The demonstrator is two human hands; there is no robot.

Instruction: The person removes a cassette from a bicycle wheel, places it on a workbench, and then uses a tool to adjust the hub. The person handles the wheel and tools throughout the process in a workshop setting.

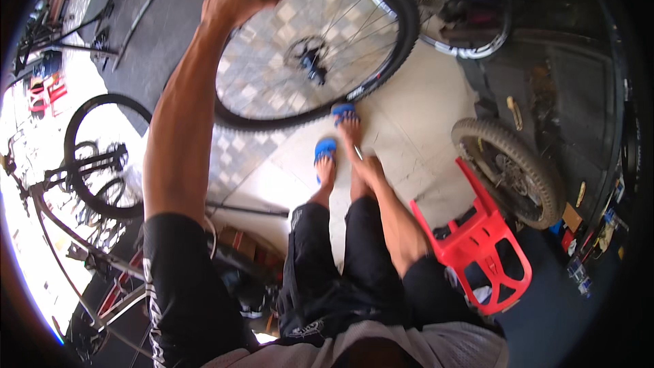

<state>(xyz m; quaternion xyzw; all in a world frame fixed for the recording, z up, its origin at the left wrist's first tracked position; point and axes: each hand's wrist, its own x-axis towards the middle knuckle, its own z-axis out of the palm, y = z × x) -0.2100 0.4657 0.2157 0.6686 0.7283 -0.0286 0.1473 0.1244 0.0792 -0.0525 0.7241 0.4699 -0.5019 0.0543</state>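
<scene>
My left hand is closed round the knobbly black tyre of a bicycle wheel, at its upper left, with the arm stretched far forward. The wheel is held up in front of me, and its spokes and black hub show against the tiled floor. Down by my shins, apart from the wheel, my right hand is closed on a short, thin, silvery tool. Only its tip shows, so its kind cannot be made out.
A red plastic stool stands at the right, beside a dusty wheel with a thick tyre. Another wheel with a cassette is at the upper right. Bicycle frames and a further wheel crowd the left side.
</scene>
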